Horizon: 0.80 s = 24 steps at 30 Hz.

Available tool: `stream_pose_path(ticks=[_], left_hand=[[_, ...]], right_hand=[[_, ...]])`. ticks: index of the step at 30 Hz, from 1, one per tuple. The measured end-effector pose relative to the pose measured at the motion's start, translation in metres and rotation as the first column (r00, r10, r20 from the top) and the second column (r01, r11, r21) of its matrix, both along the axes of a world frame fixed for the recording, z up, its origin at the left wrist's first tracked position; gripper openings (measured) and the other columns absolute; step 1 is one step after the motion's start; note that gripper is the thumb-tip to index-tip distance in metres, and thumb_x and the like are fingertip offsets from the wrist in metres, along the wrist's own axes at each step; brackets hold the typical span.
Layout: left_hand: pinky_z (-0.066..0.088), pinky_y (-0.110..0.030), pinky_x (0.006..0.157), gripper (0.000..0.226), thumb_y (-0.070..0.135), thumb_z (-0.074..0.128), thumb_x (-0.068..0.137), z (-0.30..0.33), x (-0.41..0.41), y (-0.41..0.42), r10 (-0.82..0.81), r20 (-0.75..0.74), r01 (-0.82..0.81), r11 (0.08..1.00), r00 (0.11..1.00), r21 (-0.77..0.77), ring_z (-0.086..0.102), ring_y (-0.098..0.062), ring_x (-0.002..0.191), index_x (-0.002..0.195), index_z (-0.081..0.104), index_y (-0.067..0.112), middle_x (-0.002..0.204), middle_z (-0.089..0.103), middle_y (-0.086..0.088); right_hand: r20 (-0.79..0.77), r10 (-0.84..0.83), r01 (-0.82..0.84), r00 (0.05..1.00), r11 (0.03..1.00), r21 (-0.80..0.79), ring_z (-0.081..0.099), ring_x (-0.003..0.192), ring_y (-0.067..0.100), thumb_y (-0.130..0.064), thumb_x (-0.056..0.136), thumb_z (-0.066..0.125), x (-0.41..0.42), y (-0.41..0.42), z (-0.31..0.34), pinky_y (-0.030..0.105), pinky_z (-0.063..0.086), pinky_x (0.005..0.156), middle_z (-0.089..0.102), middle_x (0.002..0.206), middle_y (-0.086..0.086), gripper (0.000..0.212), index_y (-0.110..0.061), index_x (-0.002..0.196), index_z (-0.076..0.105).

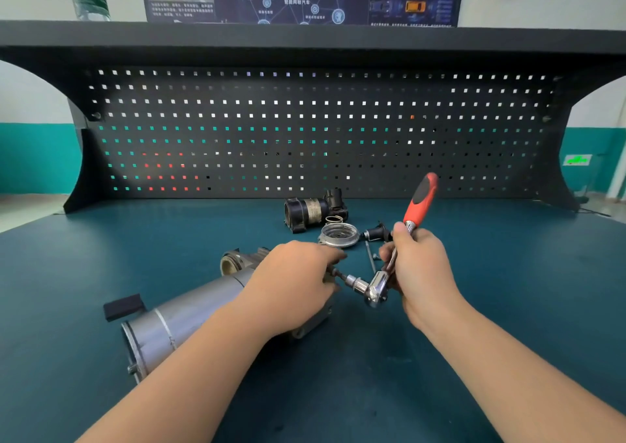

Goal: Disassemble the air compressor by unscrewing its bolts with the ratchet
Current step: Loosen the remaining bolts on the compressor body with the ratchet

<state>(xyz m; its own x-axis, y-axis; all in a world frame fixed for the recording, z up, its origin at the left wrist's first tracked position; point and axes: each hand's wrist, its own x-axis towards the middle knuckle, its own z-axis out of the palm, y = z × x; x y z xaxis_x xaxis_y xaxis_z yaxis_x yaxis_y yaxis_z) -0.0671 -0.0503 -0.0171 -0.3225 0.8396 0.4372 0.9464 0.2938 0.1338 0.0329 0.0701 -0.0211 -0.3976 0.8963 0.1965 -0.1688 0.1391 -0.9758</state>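
Note:
The silver air compressor [183,317] lies on its side on the blue-green bench, its motor cylinder pointing toward the lower left. My left hand [294,283] grips its right end and hides the bolt area. The ratchet [376,288] has a chrome head and socket that point left into the compressor's end beside my left fingers. Its red and black handle [421,198] slants up and to the right. My right hand [420,266] is wrapped round the chrome shaft just below the handle.
Behind my hands lie removed parts: a black cylindrical housing [313,210], a round metal cover [338,234], a small black fitting [376,232] and a long loose bolt [370,259]. A black pegboard [305,131] closes the back of the bench.

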Motion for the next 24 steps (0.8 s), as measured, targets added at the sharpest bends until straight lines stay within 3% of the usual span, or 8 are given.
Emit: stream_pose_path(ticks=[3, 6, 7, 9, 12, 14, 19, 24], left_hand=[[0.037, -0.022, 0.096, 0.045, 0.014, 0.05, 0.082, 0.004, 0.008, -0.004, -0.078, 0.008, 0.077, 0.99, 0.997, 0.116, 0.048, -0.009, 0.115, 0.125, 0.056, 0.027, 0.118, 0.061, 0.012], [0.037, -0.018, 0.068, 0.016, 0.011, 0.049, 0.079, 0.007, 0.04, -0.006, -0.037, 0.315, -0.144, 0.834, 0.948, 0.532, 0.05, -0.007, 0.075, 0.079, 0.06, 0.023, 0.075, 0.061, 0.014], [0.039, -0.022, 0.064, 0.014, 0.011, 0.048, 0.079, 0.007, 0.053, -0.006, -0.117, 0.545, -0.27, 0.771, 0.83, 0.577, 0.052, -0.012, 0.067, 0.073, 0.055, 0.02, 0.069, 0.061, 0.008], [0.043, -0.034, 0.057, 0.013, 0.009, 0.045, 0.083, -0.001, 0.073, -0.002, -0.279, 0.859, -0.421, 0.78, 0.429, 0.463, 0.053, -0.021, 0.059, 0.073, 0.05, 0.016, 0.069, 0.059, -0.005], [0.036, -0.025, 0.046, 0.017, 0.011, 0.045, 0.09, -0.018, 0.084, 0.009, -0.331, 0.941, -0.45, 0.853, -0.076, 0.264, 0.043, -0.015, 0.043, 0.074, 0.051, 0.01, 0.056, 0.046, -0.001], [0.04, -0.023, 0.046, 0.021, 0.023, 0.052, 0.093, -0.018, 0.082, 0.014, -0.415, 0.867, -0.461, 0.848, -0.275, 0.26, 0.047, -0.015, 0.044, 0.077, 0.057, 0.008, 0.053, 0.049, -0.002], [0.056, -0.03, 0.08, 0.021, 0.024, 0.065, 0.086, -0.019, 0.063, 0.023, -0.513, 0.745, -0.446, 0.836, -0.426, 0.32, 0.071, -0.016, 0.085, 0.094, 0.071, 0.006, 0.092, 0.074, -0.008], [0.056, -0.025, 0.076, 0.021, 0.017, 0.069, 0.083, -0.021, 0.055, 0.027, -0.48, 0.734, -0.456, 0.852, -0.481, 0.258, 0.069, -0.015, 0.085, 0.098, 0.07, 0.002, 0.092, 0.074, -0.009]], right_hand=[[0.004, 0.02, -0.02, 1.0, 0.971, 0.237, 0.043, 0.049, 0.009, -0.027, 0.101, 0.04, 0.003, -0.004, 0.003, 0.029, 0.038, 0.055, 0.053, 0.049, -0.011, 0.021, -0.018, 0.082, 0.046], [-0.001, 0.117, -0.099, 0.993, 0.844, 0.527, 0.047, 0.054, 0.007, -0.026, 0.101, 0.041, 0.01, -0.012, 0.007, 0.024, 0.039, 0.058, 0.054, 0.057, -0.011, 0.019, -0.027, 0.081, 0.043], [0.009, 0.149, -0.123, 0.989, 0.78, 0.613, 0.048, 0.057, 0.006, -0.027, 0.1, 0.041, 0.012, -0.014, 0.006, 0.023, 0.039, 0.059, 0.054, 0.06, -0.012, 0.018, -0.029, 0.082, 0.043], [0.072, 0.147, -0.15, 0.986, 0.639, 0.754, 0.049, 0.063, 0.004, -0.033, 0.096, 0.042, 0.014, -0.018, 0.004, 0.02, 0.039, 0.06, 0.055, 0.07, -0.015, 0.012, -0.029, 0.084, 0.043], [0.119, 0.096, -0.151, 0.988, 0.464, 0.873, 0.047, 0.07, 0.0, -0.041, 0.092, 0.038, 0.014, -0.02, 0.003, 0.018, 0.037, 0.061, 0.049, 0.08, -0.023, 0.005, -0.039, 0.088, 0.04], [0.115, 0.106, -0.149, 0.988, 0.411, 0.9, 0.046, 0.072, -0.004, -0.04, 0.092, 0.037, 0.012, -0.021, 0.003, 0.015, 0.037, 0.063, 0.047, 0.081, -0.024, 0.006, -0.042, 0.095, 0.042], [0.111, 0.189, -0.189, 0.976, 0.468, 0.864, 0.049, 0.07, 0.004, -0.039, 0.093, 0.04, 0.012, -0.017, 0.001, 0.016, 0.038, 0.063, 0.047, 0.079, -0.02, 0.006, -0.044, 0.089, 0.042], [0.087, 0.213, -0.193, 0.973, 0.546, 0.816, 0.046, 0.063, 0.007, -0.027, 0.095, 0.043, 0.011, -0.017, 0.002, 0.02, 0.037, 0.061, 0.048, 0.074, -0.016, 0.007, -0.026, 0.088, 0.047]])
